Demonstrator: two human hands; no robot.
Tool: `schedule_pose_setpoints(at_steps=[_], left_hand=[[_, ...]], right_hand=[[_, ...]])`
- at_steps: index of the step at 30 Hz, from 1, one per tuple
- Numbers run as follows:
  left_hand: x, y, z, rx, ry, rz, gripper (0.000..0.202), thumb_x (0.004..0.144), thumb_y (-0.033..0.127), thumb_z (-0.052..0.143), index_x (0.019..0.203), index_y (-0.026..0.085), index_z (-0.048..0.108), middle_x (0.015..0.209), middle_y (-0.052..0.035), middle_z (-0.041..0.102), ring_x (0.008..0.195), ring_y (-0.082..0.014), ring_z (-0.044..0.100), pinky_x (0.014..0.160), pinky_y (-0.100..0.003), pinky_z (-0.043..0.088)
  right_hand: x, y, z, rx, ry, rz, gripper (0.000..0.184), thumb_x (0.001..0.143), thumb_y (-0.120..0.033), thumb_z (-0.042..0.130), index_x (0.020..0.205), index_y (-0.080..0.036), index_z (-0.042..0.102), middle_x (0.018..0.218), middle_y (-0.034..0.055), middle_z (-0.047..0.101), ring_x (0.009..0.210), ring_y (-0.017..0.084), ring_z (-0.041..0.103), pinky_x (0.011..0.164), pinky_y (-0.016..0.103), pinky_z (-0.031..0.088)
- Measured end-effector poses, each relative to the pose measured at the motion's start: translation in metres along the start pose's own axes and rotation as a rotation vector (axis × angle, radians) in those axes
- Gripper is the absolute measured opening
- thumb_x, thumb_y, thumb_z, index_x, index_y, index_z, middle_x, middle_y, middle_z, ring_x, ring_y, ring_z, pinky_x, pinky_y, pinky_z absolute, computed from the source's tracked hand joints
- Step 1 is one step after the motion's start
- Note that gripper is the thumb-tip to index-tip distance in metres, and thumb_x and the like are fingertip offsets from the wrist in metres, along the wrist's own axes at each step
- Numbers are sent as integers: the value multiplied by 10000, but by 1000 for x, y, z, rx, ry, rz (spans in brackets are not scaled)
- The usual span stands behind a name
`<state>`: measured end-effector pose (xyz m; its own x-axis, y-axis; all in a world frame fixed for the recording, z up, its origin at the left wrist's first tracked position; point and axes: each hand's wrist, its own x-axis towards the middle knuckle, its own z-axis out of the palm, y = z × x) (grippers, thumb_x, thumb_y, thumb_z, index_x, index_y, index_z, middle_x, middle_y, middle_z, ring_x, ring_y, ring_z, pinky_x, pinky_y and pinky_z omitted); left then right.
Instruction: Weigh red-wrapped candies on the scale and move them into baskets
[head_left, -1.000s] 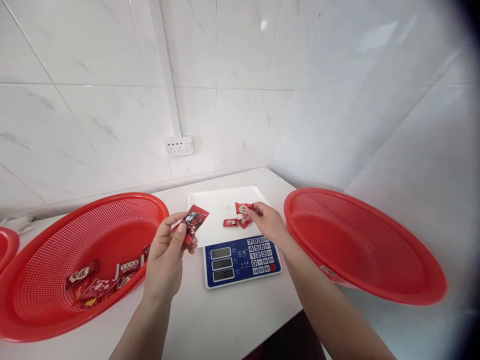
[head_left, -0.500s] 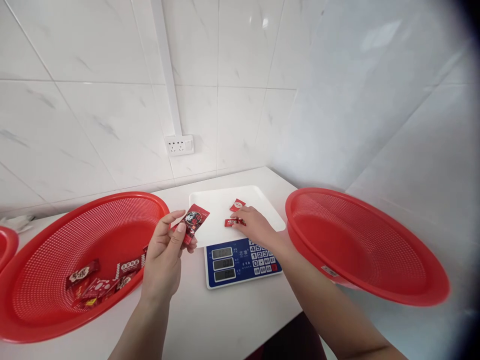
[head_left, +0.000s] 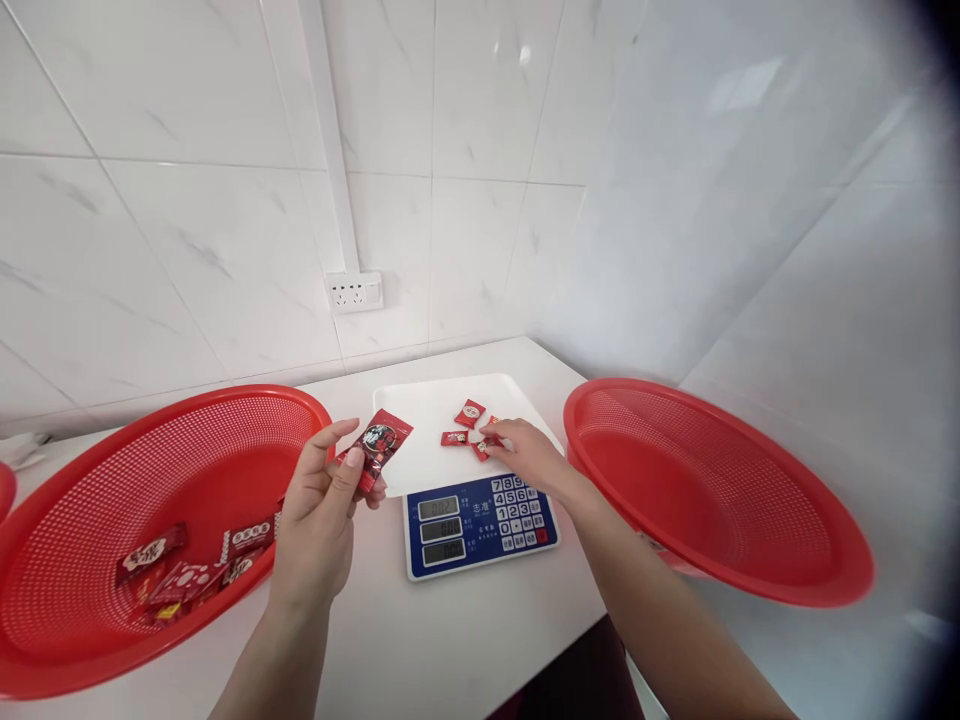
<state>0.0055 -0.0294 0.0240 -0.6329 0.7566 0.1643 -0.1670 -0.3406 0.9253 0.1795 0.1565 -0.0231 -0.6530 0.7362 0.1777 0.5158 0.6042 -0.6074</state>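
My left hand [head_left: 322,500] is closed on a red packet [head_left: 379,442] with a dark round print, holding it up beside the left edge of the scale's white pan [head_left: 412,455]. Over the pan's right side, the fingers of my right hand [head_left: 529,455] are pinched at a small red packet [head_left: 481,450]. Part of an orange-red packet [head_left: 493,424] shows just behind those fingertips. Two more small red packets lie apart on the pan: one flat packet [head_left: 454,438] to the left and one packet with a pale oval [head_left: 470,412] farther back.
The scale's blue keypad panel [head_left: 480,540] faces me. At the left stands a red mesh basket [head_left: 217,410] with several red packets [head_left: 187,575] inside. Another red basket [head_left: 720,570] stands at the right. A power socket [head_left: 355,292] is on the tiled wall.
The small packets on the pan now lie more spread out, with more of them showing by my right hand. My left hand keeps its packet. The whole view has shifted slightly.
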Motion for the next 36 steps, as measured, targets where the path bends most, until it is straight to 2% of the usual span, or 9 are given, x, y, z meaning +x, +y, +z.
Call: schedule_pose_setpoints(at_steps=[3, 6, 10, 15, 19, 22, 25, 32, 36], left_hand=[[-1, 0, 1, 5, -2, -9, 358, 753, 374, 659, 1076, 251, 565, 668, 31, 576, 558, -81, 523, 525, -196, 450], [-1, -1, 1, 7, -8, -14, 364, 752, 375, 660, 1079, 250, 561, 652, 33, 571, 554, -82, 519, 527, -199, 452], [-1, -2, 0, 8, -14, -10, 359, 757, 372, 656, 1082, 257, 559, 648, 34, 572, 557, -81, 518, 527, -193, 450], [0, -4, 1, 23, -37, -22, 359, 769, 373, 644, 1096, 252, 557, 627, 37, 562, 560, -80, 518, 531, -189, 446], [-1, -4, 1, 36, -39, -30, 363, 774, 379, 639, 1100, 245, 553, 620, 36, 560, 558, -82, 516, 538, -195, 450], [0, -5, 0, 31, -48, -43, 370, 771, 383, 643, 1102, 250, 547, 653, 29, 577, 567, -82, 514, 541, -197, 449], [0, -7, 0, 42, -60, -61, 378, 770, 391, 643, 1108, 256, 539, 672, 27, 588, 572, -80, 511, 549, -196, 445], [0, -8, 0, 103, -83, -71, 405, 789, 414, 613, 1146, 257, 508, 601, 40, 566, 577, -94, 512, 574, -213, 444], [0, -11, 2, 198, -136, -112, 470, 804, 441, 583, 1219, 248, 474, 628, 22, 595, 625, -113, 544, 615, -238, 453]], right_hand=[[-5, -11, 10, 59, -24, -43, 266, 830, -202, 535, 1073, -206, 642, 1077, 66, 647, 935, 203, 607, 815, 337, 480], [-3, -13, 14, 107, 31, -125, 281, 873, -188, 455, 1099, -205, 621, 1158, 63, 609, 992, 177, 593, 832, 309, 487], [8, 9, 7, -94, 130, -77, 384, 861, -86, 378, 1166, -175, 593, 1210, 85, 596, 1130, 209, 516, 958, 363, 424], [15, 35, 4, -201, 39, -83, 454, 812, -25, 399, 1189, -181, 600, 1290, 76, 557, 1232, 260, 413, 1023, 421, 350], [13, 33, 6, -242, 8, -89, 408, 841, -66, 410, 1186, -170, 599, 1221, 89, 589, 1174, 260, 439, 992, 407, 369], [10, 30, 6, -261, 17, -56, 343, 852, -126, 455, 1156, -140, 613, 1112, 129, 601, 1079, 275, 478, 941, 405, 399], [8, 29, 4, -260, 35, -26, 304, 843, -137, 481, 1112, -147, 622, 1060, 124, 590, 1050, 274, 485, 924, 394, 405], [-2, 18, 0, -176, 116, -18, 301, 852, -129, 429, 1126, -172, 546, 1150, 107, 574, 1093, 243, 490, 921, 389, 412], [-19, 3, -3, 119, 219, 15, 305, 879, -271, 429, 1170, -217, 501, 1150, 73, 587, 1019, 215, 556, 867, 377, 451]])
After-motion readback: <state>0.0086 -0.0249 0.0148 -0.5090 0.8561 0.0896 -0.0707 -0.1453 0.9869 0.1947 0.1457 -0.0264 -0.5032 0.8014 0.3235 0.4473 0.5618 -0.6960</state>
